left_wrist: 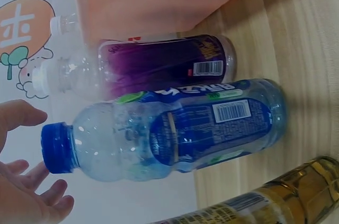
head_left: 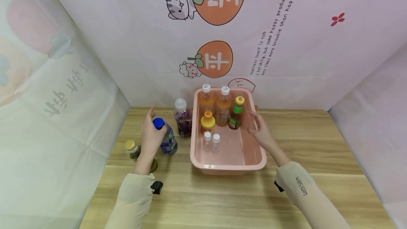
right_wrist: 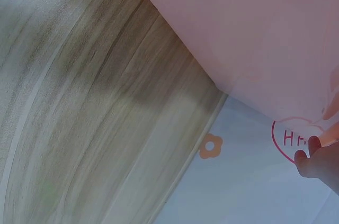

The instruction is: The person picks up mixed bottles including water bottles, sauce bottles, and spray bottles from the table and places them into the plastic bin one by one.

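My left hand (head_left: 152, 134) reaches around the blue cap of a plastic drink bottle (head_left: 169, 143). In the left wrist view, the thumb and fingers stand spread about the cap, with a gap between them and it. That bottle (left_wrist: 206, 126) has a blue label and stands upright on the table. Over at the pink tub (head_left: 229, 167), my right hand (head_left: 263, 136) is at the right rim with loosely bent fingers; whether it touches the rim is unclear. The right wrist view catches the right hand (right_wrist: 323, 160) only partly, at the frame's edge.
Beside the tub's left wall stands a purple drink bottle (head_left: 183, 121). A yellow-capped jar (head_left: 133, 149) is left of my left wrist, another container partly hidden nearby. Inside the tub are orange drink bottles (head_left: 223, 110), a yellow squeeze bottle (head_left: 207, 122), a green-labelled bottle (head_left: 236, 114) and small clear bottles (head_left: 216, 143).
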Motion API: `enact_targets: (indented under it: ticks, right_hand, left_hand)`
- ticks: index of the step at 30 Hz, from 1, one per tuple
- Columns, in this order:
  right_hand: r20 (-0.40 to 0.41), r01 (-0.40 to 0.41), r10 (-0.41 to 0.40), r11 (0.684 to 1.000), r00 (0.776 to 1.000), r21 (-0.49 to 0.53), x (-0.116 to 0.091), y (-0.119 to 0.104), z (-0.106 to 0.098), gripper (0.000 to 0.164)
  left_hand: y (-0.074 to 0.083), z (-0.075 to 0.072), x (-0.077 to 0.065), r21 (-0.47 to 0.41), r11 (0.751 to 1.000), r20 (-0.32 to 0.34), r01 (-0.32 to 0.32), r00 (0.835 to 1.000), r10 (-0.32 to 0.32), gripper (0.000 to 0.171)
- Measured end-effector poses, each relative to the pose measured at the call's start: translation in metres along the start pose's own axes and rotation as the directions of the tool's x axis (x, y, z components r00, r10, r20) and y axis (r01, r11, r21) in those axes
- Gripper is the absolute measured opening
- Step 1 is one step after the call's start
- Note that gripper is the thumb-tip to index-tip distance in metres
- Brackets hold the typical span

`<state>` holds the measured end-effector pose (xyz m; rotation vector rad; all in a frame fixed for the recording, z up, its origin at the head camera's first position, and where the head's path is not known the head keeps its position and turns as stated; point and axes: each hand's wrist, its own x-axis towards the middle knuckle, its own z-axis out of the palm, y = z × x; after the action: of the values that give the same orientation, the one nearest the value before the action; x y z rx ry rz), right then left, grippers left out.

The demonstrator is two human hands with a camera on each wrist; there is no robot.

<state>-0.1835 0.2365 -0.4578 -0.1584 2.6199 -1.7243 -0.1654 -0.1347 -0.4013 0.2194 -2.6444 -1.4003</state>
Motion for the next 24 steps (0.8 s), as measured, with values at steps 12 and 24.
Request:
enact_targets:
  ticks: [12,24]
  right_hand:
    - [0.007,-0.02,0.02,1.0,1.0,-0.004,-0.001,-0.001,-0.001,0.069]
    - [0.002,-0.023,0.023,1.0,1.0,-0.008,-0.001,-0.003,-0.001,0.067]
  left_hand:
    - [-0.011,0.004,0.001,-0.019,1.0,-0.014,0.01,1.0,-0.01,0.072]
    - [-0.011,0.007,0.004,-0.115,0.993,-0.029,0.041,0.999,-0.045,0.071]
